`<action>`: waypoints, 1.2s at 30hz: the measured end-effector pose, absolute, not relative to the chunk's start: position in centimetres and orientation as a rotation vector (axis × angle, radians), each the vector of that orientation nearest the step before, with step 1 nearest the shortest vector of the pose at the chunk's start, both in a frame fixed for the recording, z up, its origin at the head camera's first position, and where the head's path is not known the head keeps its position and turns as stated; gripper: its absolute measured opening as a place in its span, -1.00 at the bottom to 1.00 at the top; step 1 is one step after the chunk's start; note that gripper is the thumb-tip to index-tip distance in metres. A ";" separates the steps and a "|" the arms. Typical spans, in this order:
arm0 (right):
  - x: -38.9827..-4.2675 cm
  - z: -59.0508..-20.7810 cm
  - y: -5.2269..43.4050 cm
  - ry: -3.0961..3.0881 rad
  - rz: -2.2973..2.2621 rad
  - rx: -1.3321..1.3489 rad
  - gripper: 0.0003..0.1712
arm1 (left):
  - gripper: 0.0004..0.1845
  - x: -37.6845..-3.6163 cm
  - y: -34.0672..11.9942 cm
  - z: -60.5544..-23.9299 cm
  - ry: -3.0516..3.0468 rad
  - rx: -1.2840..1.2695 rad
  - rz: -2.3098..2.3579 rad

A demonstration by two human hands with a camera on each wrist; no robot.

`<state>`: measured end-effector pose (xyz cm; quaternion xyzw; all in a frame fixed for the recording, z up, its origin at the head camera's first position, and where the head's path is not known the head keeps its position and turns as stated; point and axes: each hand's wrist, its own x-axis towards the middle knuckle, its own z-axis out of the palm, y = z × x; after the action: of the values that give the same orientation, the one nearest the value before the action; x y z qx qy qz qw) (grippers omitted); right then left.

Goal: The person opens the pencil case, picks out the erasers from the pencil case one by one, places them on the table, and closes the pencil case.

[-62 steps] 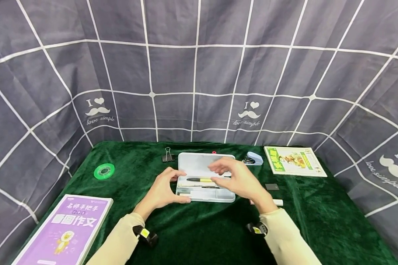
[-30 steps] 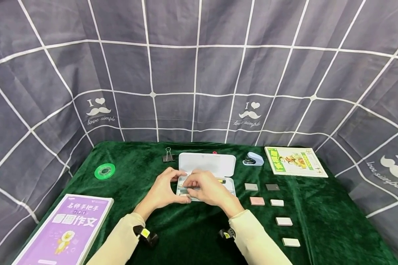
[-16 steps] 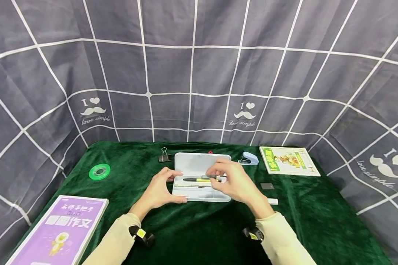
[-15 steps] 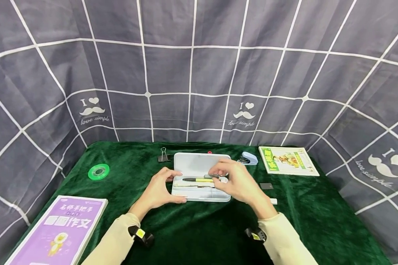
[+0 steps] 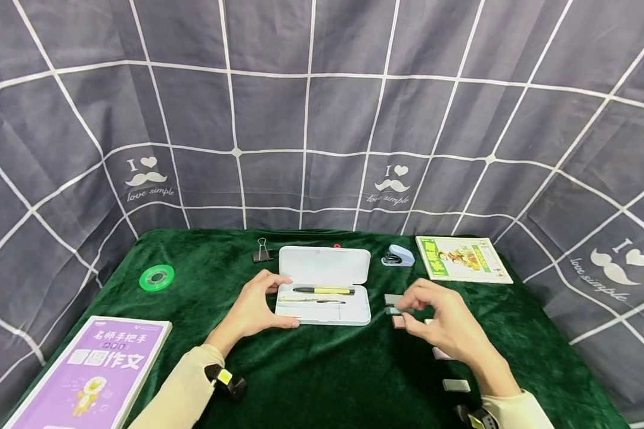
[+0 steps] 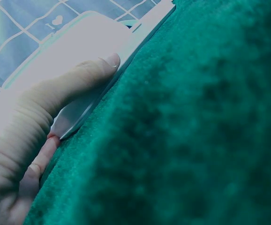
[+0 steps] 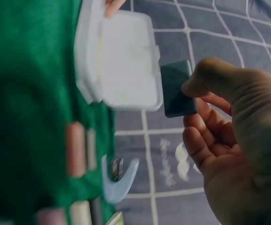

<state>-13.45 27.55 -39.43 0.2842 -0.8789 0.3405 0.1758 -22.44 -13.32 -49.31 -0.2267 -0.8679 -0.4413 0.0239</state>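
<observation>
Right hand (image 5: 451, 325) now away from pencil case (image 5: 322, 286), grip pinching grey eraser (image 7: 177, 89); left hand (image 5: 254, 307) still holding case.

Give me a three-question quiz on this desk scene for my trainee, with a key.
1. True or false: the pencil case lies open with its lid back.
2. What does the right hand pinch in its fingers? A) a dark grey eraser B) the stapler C) the binder clip
3. Fill in: the left hand grips the case at its ____ end.

Key: 1 true; 2 A; 3 left.
</observation>
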 end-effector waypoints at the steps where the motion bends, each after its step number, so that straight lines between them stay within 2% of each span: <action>1: -13.1 -39.8 28.0 -2.491 0.971 0.806 -0.50 | -0.03 -22.4 -13.3 -49.2 -2.685 -0.700 -1.370; 5: -11.9 -41.5 29.4 -2.527 0.975 0.792 -0.40 | -0.03 -22.3 -13.3 -49.0 -2.682 -0.703 -1.385; 15: -10.9 -44.0 30.8 -2.692 1.019 0.824 -0.46 | -0.04 -22.3 -13.4 -49.1 -2.687 -0.701 -1.376; 25: -10.4 -43.7 31.3 -2.914 1.080 0.815 -0.64 | -0.03 -22.3 -13.3 -49.2 -2.679 -0.708 -1.393; 33: -10.4 -43.2 31.1 -2.788 1.122 0.877 -0.66 | -0.03 -22.2 -13.3 -49.0 -2.680 -0.720 -1.390; 36: -10.9 -42.1 30.3 -2.669 1.148 0.923 -0.61 | -0.04 -22.1 -13.4 -49.0 -2.685 -0.701 -1.384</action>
<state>-10.92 30.28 -42.07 0.3025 -0.8746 0.3761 0.0464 -22.14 -13.36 -48.99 -0.2259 -0.8657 -0.4462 0.0202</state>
